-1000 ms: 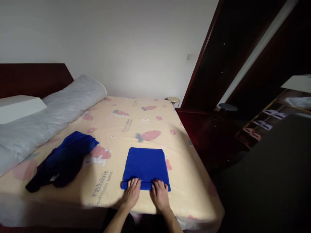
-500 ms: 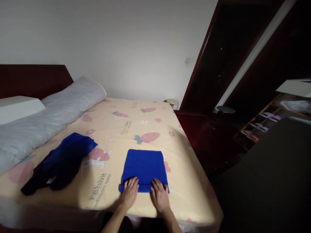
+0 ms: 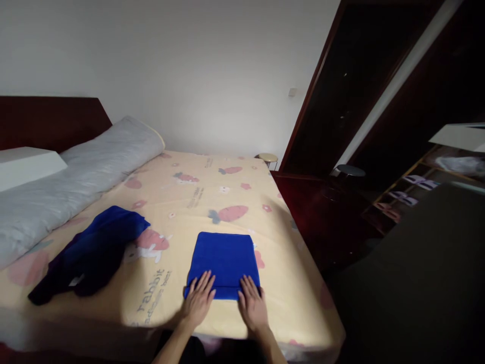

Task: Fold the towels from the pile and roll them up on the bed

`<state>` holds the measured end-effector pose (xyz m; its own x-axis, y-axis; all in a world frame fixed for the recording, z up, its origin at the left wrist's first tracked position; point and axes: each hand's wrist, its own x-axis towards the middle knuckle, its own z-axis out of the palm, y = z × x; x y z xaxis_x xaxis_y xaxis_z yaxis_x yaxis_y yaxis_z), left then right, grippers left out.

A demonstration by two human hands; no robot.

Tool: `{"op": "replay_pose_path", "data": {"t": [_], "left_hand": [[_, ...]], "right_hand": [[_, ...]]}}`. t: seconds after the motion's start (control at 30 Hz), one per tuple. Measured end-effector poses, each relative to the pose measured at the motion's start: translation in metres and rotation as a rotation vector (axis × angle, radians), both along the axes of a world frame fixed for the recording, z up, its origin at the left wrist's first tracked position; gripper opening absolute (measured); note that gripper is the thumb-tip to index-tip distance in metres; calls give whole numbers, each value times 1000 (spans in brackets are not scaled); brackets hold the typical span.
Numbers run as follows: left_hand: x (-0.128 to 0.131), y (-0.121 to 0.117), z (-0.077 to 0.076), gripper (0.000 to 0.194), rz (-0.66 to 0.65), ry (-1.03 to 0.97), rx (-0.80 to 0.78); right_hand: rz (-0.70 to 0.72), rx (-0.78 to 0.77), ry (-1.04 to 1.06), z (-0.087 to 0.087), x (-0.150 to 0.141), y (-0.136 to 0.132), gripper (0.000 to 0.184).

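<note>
A blue cloth (image 3: 224,258), folded into a near-square, lies flat by the near edge of the bed, with a narrow folded strip along its near side. My left hand (image 3: 199,299) rests palm down on the near left corner, fingers stretched out. On the near right corner lies my right hand (image 3: 253,302), also flat with fingers extended. Both touch the cloth without gripping it. Further left, a crumpled dark blue garment (image 3: 94,253) with a small white tag sits on the bed sheet.
The bed (image 3: 182,202) has a cream sheet with carrot and rabbit prints. A rolled grey quilt (image 3: 113,149) and a white box-like object (image 3: 30,164) lie at the left. Beyond the bed are a round stool (image 3: 267,157), a darker stool (image 3: 350,171) and a shoe rack (image 3: 401,189).
My hands have spread slightly apart and lie flatter, fingers straighter, on the cloth's near corners. The cloth and the dark garment stay in place; the view has shifted a little.
</note>
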<state>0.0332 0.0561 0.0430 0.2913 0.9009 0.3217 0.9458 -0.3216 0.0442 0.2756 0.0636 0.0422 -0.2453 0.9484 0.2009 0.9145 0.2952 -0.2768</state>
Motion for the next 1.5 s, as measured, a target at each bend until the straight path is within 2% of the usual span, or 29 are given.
{"op": "replay_pose_path", "data": {"t": [0.1, 0.17, 0.23, 0.37, 0.43, 0.47, 0.6, 0.7, 0.8, 0.87, 0.97, 1.07, 1.17, 1.27, 1.4, 1.5], "left_hand": [[-49, -5, 2, 51, 165, 27, 72], [-58, -12, 6, 53, 225, 40, 148], [-41, -20, 9, 55, 168, 59, 204], [26, -32, 7, 60, -79, 72, 154], [41, -35, 4, 61, -89, 42, 99], [40, -36, 3, 61, -80, 30, 74], [-5, -38, 8, 59, -80, 27, -2], [-35, -37, 9, 59, -101, 28, -24], [-42, -31, 3, 64, -126, 40, -27], [-39, -26, -3, 70, -88, 52, -14], [-38, -18, -10, 71, 3, 69, -16], [-45, -16, -11, 69, 35, 75, -48], [-53, -15, -3, 67, 19, 41, -65], [-55, -16, 16, 62, -15, -53, -95], [-51, -28, 42, 59, 36, -203, -194], [-49, -45, 47, 51, 73, -298, -280]], "right_hand": [[-146, 26, -21, -5, 48, -1, 51], [-182, 76, -10, -5, 58, -6, 50], [-123, 131, 14, -4, 43, -12, 48], [140, 162, 41, -5, -19, -23, 50], [165, 157, 36, -8, -31, -27, 52], [166, 158, 30, -9, -29, -27, 53], [207, 179, -1, -18, 18, -28, 54], [126, 209, -14, -24, 46, -27, 50], [67, 242, -30, -27, 49, -23, 45], [58, 248, -46, -24, 43, -18, 41], [28, 228, -74, -13, 37, -12, 35], [-16, 217, -96, 2, 35, -8, 32], [25, 166, -138, 15, 36, -7, 37], [89, 108, -175, 24, 39, -5, 41], [168, 49, -175, 34, 45, -6, 33], [230, -7, -159, 40, 51, -14, 24]]}}
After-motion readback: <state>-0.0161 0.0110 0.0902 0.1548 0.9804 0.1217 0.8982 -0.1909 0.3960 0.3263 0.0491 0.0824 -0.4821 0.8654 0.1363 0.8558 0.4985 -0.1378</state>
